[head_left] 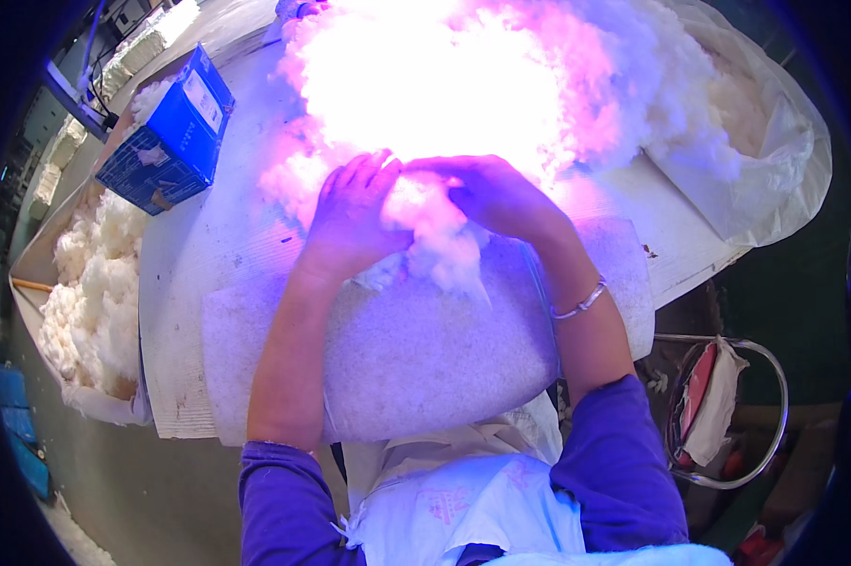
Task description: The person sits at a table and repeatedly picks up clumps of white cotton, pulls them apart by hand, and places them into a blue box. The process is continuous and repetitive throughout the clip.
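Observation:
A big heap of fluffy cotton (690,90) lies in front of me, its middle washed out by glaring white and pink light. My left hand (355,215) rests on the near side of the heap, fingers stretched forward and thumb apart. From the right, my right hand (501,193) reaches across, its fingers extended toward the left fingertips and its thumb bent below them. Between both palms sits a loose cotton tuft (435,222), trailing a thin wisp toward me. Glare partly hides the fingertips. A pale felt-like pad (435,349) lies under my wrists, over the table's near edge.
A blue cardboard box (166,137) stands at the table's left, beside a carton of cotton (95,292). White plastic sheeting (784,179) borders the heap on the right. A chair with a curved metal frame (775,396) stands to the lower right. The white tabletop (175,349) shows at left.

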Demonstrator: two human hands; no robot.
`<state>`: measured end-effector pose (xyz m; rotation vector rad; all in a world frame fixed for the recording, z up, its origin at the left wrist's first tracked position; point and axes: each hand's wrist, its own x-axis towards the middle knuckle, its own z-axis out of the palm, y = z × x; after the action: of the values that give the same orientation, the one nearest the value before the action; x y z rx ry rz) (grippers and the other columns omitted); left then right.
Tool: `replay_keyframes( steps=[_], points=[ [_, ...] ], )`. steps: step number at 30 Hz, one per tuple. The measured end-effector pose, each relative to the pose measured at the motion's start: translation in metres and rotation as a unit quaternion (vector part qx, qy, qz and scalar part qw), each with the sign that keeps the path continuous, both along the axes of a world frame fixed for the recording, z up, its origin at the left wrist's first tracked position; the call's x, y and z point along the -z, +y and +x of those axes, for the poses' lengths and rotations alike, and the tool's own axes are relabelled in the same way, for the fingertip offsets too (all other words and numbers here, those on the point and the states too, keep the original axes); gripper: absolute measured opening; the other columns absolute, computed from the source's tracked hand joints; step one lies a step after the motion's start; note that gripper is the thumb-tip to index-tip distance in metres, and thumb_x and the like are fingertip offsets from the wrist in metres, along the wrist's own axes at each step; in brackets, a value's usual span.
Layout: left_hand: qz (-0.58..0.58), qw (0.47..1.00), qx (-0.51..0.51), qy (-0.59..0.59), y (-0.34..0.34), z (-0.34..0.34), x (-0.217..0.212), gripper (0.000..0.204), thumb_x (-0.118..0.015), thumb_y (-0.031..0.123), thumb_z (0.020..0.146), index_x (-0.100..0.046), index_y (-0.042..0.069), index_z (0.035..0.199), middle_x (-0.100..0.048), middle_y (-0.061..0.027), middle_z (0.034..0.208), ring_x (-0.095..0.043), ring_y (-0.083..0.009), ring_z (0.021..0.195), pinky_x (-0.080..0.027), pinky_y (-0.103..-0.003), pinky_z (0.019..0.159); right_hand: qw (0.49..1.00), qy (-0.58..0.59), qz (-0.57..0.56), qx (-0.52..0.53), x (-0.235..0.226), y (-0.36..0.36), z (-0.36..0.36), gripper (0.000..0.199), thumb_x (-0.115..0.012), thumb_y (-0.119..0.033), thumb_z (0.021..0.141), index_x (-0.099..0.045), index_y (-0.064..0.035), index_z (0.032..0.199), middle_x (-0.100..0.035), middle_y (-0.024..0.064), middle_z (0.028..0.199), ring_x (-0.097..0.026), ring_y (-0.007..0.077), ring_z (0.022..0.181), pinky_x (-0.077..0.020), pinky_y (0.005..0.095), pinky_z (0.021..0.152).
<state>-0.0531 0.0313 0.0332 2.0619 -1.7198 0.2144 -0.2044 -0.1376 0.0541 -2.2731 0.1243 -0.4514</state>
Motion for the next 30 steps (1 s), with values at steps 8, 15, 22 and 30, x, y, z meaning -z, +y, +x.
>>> replay_keyframes(
  steps=[8,15,22,30],
  points=[
    [-0.050,0.994,-0.026,-0.091,0.020,0.044,-0.011,0.031,-0.061,-0.003,0.063,-0.068,0.013,0.088,-0.055,0.0033,0.129,-0.039,-0.0282,0.129,-0.024,-0.048,0.109,0.984,-0.059,-0.149,0.076,0.031,-0.047,-0.009,0.028,-0.057,-0.007,0.079,-0.064,-0.0026,0.105,-0.061,0.0091,0.070,-0.057,0.0157,0.061,-0.0466,0.0302,0.059],
    [-0.158,0.984,0.024,0.074,0.018,0.054,-0.009,0.027,-0.055,-0.010,0.062,-0.068,0.008,0.078,-0.060,-0.0027,0.122,-0.042,-0.0300,0.126,-0.033,-0.038,0.106,0.985,-0.068,0.096,0.127,-0.013,-0.029,-0.004,0.044,-0.061,-0.012,0.084,-0.053,-0.0133,0.128,-0.056,0.0019,0.071,-0.052,0.0063,0.061,-0.0463,0.0250,0.056],
    [-0.152,0.976,0.143,0.067,0.004,0.023,-0.019,0.014,-0.058,-0.002,0.064,-0.067,0.009,0.067,-0.066,-0.0053,0.100,-0.055,-0.0281,0.106,-0.043,-0.038,0.092,0.997,-0.046,-0.033,0.043,0.024,0.009,0.020,0.039,-0.057,-0.006,0.083,-0.055,-0.0079,0.121,-0.062,0.0094,0.081,-0.059,0.0208,0.069,-0.0486,0.0361,0.066],
    [-0.161,0.974,0.030,0.159,0.032,0.059,-0.033,0.027,-0.055,-0.012,0.063,-0.069,0.005,0.078,-0.065,-0.0067,0.103,-0.056,-0.0231,0.108,-0.044,-0.032,0.094,0.962,-0.053,-0.223,0.147,0.037,-0.046,0.004,0.021,-0.055,-0.005,0.078,-0.066,-0.0024,0.095,-0.064,0.0195,0.080,-0.064,0.0318,0.074,-0.0499,0.0382,0.067]
  ],
)
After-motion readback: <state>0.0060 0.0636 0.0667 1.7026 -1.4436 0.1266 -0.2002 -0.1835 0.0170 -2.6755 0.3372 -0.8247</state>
